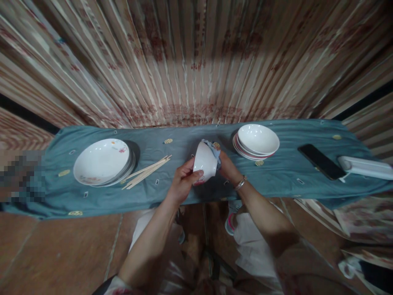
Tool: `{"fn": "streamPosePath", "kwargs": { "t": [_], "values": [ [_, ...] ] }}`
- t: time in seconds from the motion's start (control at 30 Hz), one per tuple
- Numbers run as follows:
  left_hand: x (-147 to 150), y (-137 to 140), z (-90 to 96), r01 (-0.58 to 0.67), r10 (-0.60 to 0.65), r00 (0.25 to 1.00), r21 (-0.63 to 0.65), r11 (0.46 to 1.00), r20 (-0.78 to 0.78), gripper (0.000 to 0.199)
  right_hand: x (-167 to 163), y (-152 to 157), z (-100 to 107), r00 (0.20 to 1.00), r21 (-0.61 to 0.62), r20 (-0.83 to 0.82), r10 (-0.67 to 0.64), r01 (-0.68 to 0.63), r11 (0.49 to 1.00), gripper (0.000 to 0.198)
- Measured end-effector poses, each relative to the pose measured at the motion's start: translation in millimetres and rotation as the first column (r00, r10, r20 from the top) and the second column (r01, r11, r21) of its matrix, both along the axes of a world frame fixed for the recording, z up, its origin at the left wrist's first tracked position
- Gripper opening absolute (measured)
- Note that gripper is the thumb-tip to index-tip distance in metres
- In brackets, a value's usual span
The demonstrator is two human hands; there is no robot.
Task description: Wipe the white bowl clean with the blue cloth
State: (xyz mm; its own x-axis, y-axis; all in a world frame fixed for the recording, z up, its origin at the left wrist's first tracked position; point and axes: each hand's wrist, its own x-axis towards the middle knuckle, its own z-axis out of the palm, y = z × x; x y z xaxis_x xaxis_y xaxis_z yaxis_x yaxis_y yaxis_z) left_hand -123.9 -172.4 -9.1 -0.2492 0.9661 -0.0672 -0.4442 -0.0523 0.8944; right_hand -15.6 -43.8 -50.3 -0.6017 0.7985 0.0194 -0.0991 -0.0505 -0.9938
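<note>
White bowl point(205, 160), seen tilted in two hands over the middle of the tabletop point(147, 143), between its left and right ends. The wall is glossy, with red decoration showing beside the thumb. The person's left hand point(183, 180) has thumb and fingers clamped on the bowl; the right hand point(227, 167) touches a light-blue cloth point(215, 150) against it, its fingers so hidden that I cannot tell how they close. Chopsticks point(147, 173) lie toward the left end, beside stacked floral dishes point(101, 162).
</note>
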Motion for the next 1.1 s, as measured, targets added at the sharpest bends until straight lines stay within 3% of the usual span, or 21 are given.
{"fn": "streamPosePath", "kwargs": {
  "t": [0.07, 0.2, 0.3, 0.4, 0.53, 0.77, 0.93, 1.1],
  "values": [
    [-1, -1, 1.0, 0.004, -0.004, 1.0, 0.004, 1.0, -0.006, 0.049, -5, -2, -3, 0.997, -0.201, -0.071, 0.01, -0.024, 0.979, 0.038],
    [-3, -1, 2.8, -0.005, 0.005, 1.0, 0.006, 1.0, 0.001, 0.05, -14, -9, -7, 0.988, -0.49, -0.153, 0.015, -0.089, 0.867, 0.042],
    [-5, -1, 3.2, -0.011, 0.011, 1.0, 0.001, 1.0, 0.016, 0.053, -18, -13, -9, 0.98, -0.56, -0.196, -0.02, -0.096, 0.823, 0.039],
    [-7, -1, 2.5, -0.035, 0.035, 0.999, 0.01, 0.999, 0.021, 0.058, -19, -13, -9, 0.977, -0.557, -0.199, -0.08, -0.046, 0.829, 0.034],
    [-6, -1, 2.1, -0.036, 0.036, 0.999, 0.011, 0.999, 0.025, 0.059, -18, -13, -6, 0.979, -0.46, -0.173, -0.107, 0.016, 0.888, 0.029],
    [-1, 1, 3.9, -0.033, 0.033, 0.999, -0.029, 0.999, 0.014, 0.047, -12, -11, -8, 0.991, -0.301, -0.127, -0.043, 0.003, 0.954, 0.035],
    [-1, 2, -1.5, -0.026, 0.027, 1.0, -0.056, 0.998, 0.002, 0.05, 0, 1, -5, 1.0, 0.003, -0.008, -0.005, 0.005, 1.0, 0.035],
    [0, 3, -8.1, 0.004, -0.004, 1.0, -0.047, 0.999, -0.004, 0.052, 12, -4, 16, 0.995, 0.298, 0.096, -0.002, -0.027, 0.954, 0.039]
  ]
}}
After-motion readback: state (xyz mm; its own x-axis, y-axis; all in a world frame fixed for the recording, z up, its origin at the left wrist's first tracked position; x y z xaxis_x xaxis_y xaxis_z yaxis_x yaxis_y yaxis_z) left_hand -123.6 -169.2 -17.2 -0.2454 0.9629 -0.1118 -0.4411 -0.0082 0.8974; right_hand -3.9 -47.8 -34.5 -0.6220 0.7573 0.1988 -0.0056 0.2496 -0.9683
